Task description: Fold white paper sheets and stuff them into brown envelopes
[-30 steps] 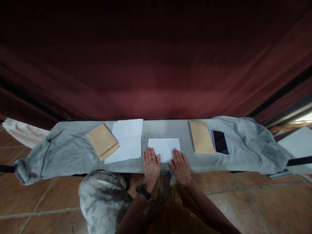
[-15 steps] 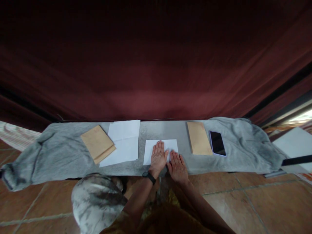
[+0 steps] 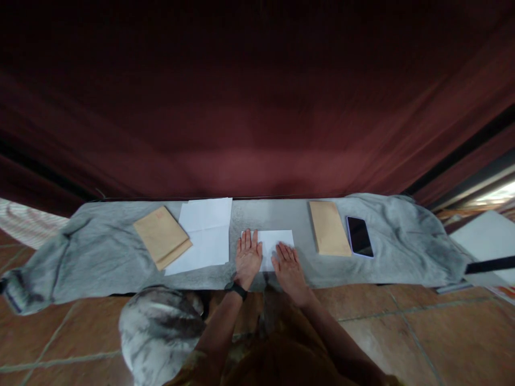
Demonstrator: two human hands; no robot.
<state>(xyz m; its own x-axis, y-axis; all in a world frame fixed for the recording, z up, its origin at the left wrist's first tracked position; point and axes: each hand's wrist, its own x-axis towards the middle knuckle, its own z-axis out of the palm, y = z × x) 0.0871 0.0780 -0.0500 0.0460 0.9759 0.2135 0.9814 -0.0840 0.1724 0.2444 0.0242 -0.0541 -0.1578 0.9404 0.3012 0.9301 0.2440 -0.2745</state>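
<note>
While resting left hand (image 3: 248, 259) and right hand (image 3: 291, 272) flat and loosely spread, partly covered a small, apparently folded white paper rectangle (image 3: 268, 248) on grey fleecy cloth (image 3: 116, 252); saw larger, creased white paper sheets (image 3: 210, 241) at left, seemingly not yet folded up.

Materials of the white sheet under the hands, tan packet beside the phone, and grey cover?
White sheet: likely paper, matte; thin, straight edges.
Tan packet: probably kraft paper, matte; even brown tone.
Grey cover: soft fabric, perhaps fleece; rumpled toward both ends.
</note>
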